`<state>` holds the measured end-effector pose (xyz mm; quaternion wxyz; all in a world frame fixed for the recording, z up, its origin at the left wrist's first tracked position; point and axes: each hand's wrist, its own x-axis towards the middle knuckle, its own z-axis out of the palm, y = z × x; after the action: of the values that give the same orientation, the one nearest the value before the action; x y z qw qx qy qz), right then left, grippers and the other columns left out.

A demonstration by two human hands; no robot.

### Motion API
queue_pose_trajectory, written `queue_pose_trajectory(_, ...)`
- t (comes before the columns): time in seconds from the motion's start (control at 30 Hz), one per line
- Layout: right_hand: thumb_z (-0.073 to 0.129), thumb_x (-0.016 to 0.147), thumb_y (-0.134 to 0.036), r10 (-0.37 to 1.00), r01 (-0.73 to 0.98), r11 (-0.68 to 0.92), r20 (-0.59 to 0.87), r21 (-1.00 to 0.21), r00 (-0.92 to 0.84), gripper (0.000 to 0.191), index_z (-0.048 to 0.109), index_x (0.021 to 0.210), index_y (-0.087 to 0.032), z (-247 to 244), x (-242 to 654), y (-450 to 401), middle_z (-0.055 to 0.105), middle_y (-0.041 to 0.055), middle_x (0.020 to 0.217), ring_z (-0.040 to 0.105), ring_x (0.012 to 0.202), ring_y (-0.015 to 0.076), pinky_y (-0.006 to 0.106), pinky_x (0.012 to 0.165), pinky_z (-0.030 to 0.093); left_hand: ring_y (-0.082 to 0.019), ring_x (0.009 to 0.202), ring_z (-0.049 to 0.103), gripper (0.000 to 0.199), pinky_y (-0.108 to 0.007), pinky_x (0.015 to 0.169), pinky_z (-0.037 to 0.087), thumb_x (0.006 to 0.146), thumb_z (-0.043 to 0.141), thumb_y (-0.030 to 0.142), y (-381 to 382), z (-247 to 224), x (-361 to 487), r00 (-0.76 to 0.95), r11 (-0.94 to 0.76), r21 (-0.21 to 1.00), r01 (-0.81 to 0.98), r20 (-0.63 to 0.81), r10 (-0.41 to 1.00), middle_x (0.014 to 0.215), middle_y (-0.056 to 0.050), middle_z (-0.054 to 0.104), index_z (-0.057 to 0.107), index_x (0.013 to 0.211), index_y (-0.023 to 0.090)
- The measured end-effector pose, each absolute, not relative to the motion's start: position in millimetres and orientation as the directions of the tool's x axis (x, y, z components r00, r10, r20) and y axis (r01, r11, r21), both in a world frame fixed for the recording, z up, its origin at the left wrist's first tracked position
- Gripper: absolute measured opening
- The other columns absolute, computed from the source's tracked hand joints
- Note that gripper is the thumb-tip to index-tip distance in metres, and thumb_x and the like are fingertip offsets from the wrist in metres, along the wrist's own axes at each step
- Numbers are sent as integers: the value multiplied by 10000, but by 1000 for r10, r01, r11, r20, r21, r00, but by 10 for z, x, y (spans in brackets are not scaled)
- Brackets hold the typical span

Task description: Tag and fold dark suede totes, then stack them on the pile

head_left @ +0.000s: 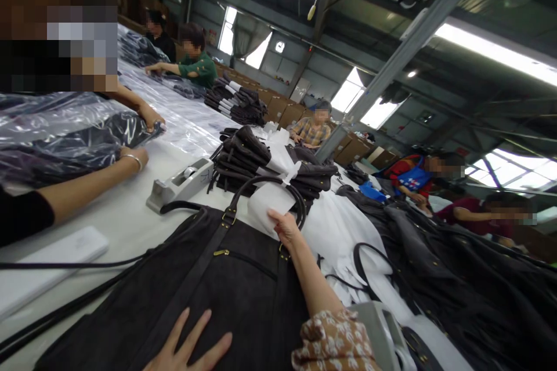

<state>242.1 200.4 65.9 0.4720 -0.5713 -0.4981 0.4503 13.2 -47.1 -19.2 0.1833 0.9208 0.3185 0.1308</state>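
Observation:
A dark handbag [209,295] lies flat in front of me, with a short brass zip across its upper panel and looped handles [237,200] at its top. My left hand [187,348] rests on the bag's lower part with its fingers spread. At the handles, my right hand [285,227] pinches a thin white sheet [263,203] between thumb and fingers. Part of that sheet lies inside the handle loop. Whether it is paper or thin foam, I cannot tell.
A grey tape dispenser [183,182] stands beyond the bag; stacked dark bags [243,156] lie behind it. More dark bags [426,255] and white sheets [348,226] are at right. On the left, a co-worker's hands [134,156] handle plastic-wrapped bags [78,139]. Other people work farther back.

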Motion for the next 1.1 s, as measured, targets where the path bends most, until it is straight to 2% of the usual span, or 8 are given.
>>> queue_pose_trajectory(0.07,735,634,-309,992,234,-33,-60,-972,-110,307,677,855,-103,698,2382,1680,688,55,757,626,700,180,287,679,500,-430,1312,333,797,-715,961,340,770,690,293,-520,38,122,782,-721,445,531,69,619,1501,36,244,218,1320,622)
queue_pose_trajectory(0.17,682,700,-290,910,465,169,-44,-869,-413,221,696,845,-124,803,2328,1139,683,20,778,612,710,152,245,664,475,-490,1345,203,804,-806,940,194,698,734,470,-607,314,95,785,-687,483,543,-1,620,1530,-27,207,270,1347,576)
queue_pose_trajectory(0.33,587,820,-275,795,591,489,49,-642,-605,191,722,930,-196,875,2274,325,709,27,930,660,835,149,238,760,503,-515,1356,138,739,-812,945,78,711,604,666,-730,434,42,763,-685,454,570,18,647,1540,-55,222,329,1376,499)
queue_pose_trajectory(0.43,578,760,-113,751,627,600,79,-496,-656,369,675,1101,-215,798,2267,-41,652,67,1179,586,1129,188,304,974,440,-520,1321,239,683,-814,926,75,739,570,664,-766,424,30,760,-697,440,566,49,648,1522,-75,270,354,1366,502)
queue_pose_trajectory(0.57,497,652,10,758,694,607,19,-388,-652,665,536,1292,-165,690,2249,-372,521,120,1352,423,1305,225,387,1068,364,-430,1255,410,639,-741,1001,44,768,543,655,-799,450,23,770,-704,474,529,82,633,1418,-119,438,419,1357,441)
queue_pose_trajectory(0.83,402,611,40,756,696,605,7,-388,-654,759,491,1331,-185,726,2252,-679,435,70,1432,353,1349,195,381,1109,314,-389,1341,293,657,-661,1047,38,763,516,694,-861,444,1,759,-678,484,553,43,650,1256,-90,608,444,1351,408)
queue_pose_trajectory(0.93,398,631,40,760,706,606,4,-366,-650,751,479,1344,-180,696,2268,-716,424,71,1440,336,1357,195,379,1117,302,-389,1370,227,687,-663,1046,35,760,505,709,-866,436,8,768,-699,448,558,40,639,1339,-91,542,421,1367,400)
queue_pose_trajectory(1.1,475,777,-76,746,728,617,-73,-300,-662,641,396,1406,-170,608,2271,-740,340,118,1485,312,1366,246,424,1111,299,-392,1349,275,654,-712,1016,3,811,462,673,-874,410,44,781,-757,319,571,73,620,1469,-71,386,314,1406,447)
